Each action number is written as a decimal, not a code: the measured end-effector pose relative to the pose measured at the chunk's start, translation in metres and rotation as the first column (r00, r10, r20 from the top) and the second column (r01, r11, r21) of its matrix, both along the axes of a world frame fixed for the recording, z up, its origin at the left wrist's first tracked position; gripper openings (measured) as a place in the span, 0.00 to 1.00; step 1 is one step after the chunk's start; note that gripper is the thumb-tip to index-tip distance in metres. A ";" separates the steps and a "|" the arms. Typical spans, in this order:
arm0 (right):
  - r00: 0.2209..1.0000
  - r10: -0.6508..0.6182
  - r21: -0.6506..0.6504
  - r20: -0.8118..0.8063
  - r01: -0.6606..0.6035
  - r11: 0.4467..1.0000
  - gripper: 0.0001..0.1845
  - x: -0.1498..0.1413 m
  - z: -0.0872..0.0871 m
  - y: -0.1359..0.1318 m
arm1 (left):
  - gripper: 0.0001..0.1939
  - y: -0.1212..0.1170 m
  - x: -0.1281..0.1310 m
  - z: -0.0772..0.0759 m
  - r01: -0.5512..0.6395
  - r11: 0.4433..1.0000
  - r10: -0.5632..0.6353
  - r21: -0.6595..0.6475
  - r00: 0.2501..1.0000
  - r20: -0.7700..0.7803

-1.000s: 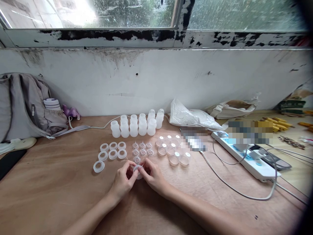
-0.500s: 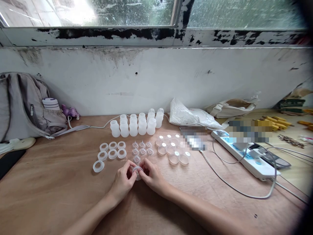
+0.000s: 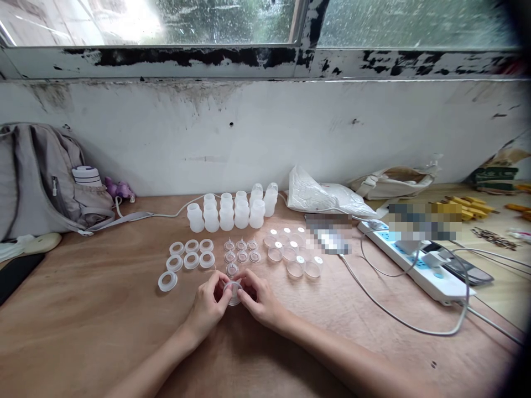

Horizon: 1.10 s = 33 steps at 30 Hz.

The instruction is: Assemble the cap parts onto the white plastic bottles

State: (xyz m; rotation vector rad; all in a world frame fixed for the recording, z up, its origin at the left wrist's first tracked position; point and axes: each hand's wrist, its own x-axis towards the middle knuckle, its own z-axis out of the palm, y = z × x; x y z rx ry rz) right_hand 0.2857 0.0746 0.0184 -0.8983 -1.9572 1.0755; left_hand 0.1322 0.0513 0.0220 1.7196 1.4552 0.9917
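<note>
My left hand point(image 3: 210, 305) and my right hand point(image 3: 260, 301) meet near the table's front, fingertips pinching opposite sides of a translucent bottle ring point(image 3: 234, 297). Fingers cover part of it, and whether another clear piece sits inside I cannot tell. Just beyond my fingers stands a clear bottle nipple point(image 3: 231, 269), with several more nipples point(image 3: 241, 256) in rows behind it. White collar rings point(image 3: 191, 260) lie in a group to the left. On the right are several clear domed caps point(image 3: 295, 268).
Small frosted bottles point(image 3: 226, 216) stand in rows at the back, two with caps. A white plastic bag point(image 3: 327, 196), a power strip point(image 3: 415, 260) and a looping cable point(image 3: 373, 304) occupy the right side. A grey backpack point(image 3: 37, 177) sits at the left on the wooden table point(image 3: 103, 326).
The ring between my fingers has tilted, so more of its round face shows. My right thumb has shifted slightly to the right; both hands otherwise stay in place.
</note>
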 end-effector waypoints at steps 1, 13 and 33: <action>1.000 -0.010 0.002 -0.001 0.010 1.000 0.08 0.000 0.000 0.000 | 0.05 0.000 0.000 0.000 0.011 1.000 -0.011 -0.002 1.000 0.009; 0.998 -0.029 0.060 0.057 0.026 0.998 0.08 -0.004 -0.003 -0.001 | 0.05 -0.001 0.004 0.000 -0.005 1.000 0.005 0.002 0.999 -0.036; 0.994 0.037 -0.170 -0.098 -0.053 0.984 0.11 0.001 0.002 -0.001 | 0.03 0.004 -0.001 -0.002 -0.002 0.999 0.002 -0.047 1.000 0.003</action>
